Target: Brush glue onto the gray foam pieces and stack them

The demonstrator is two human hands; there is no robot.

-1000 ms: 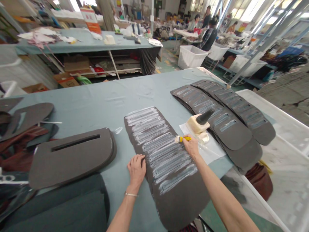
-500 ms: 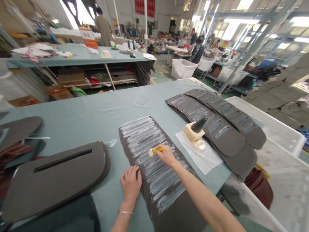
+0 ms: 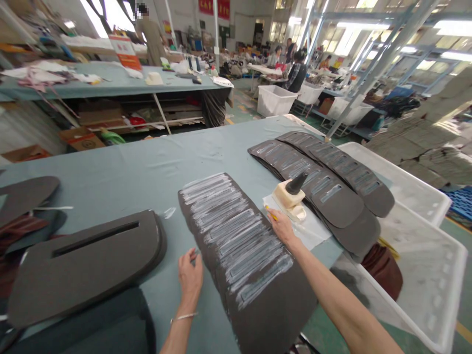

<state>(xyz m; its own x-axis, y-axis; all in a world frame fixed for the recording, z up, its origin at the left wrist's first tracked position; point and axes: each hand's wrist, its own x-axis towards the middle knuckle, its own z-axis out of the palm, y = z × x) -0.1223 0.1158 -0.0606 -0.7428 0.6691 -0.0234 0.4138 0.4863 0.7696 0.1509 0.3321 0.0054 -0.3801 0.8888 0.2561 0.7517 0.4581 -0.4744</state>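
Dark grey slotted panels (image 3: 269,309) lie overlapped in the middle, streaked with white paste around their slots. My right hand (image 3: 282,226) is closed on a yellow-handled brush (image 3: 272,214) at the panels' right edge, beside a cream bottle (image 3: 289,194) with a black cone nozzle. That bottle rests on a white sheet (image 3: 317,238). Left of the panels, my left hand (image 3: 191,270) is just over the table with its fingers curled and nothing visible in them. A rounded grey panel (image 3: 92,265) with one long slot lies further left.
Stacks of pasted grey panels (image 3: 342,206) lie on the right of the blue-green table (image 3: 147,167). White bins (image 3: 435,295) stand beyond its right edge. Another table (image 3: 121,86) and several people are behind.
My right hand has moved right with the brush, from the panels' middle to beside the bottle. My left hand has come off the panel edge and its fingers have curled. The view has shifted slightly.
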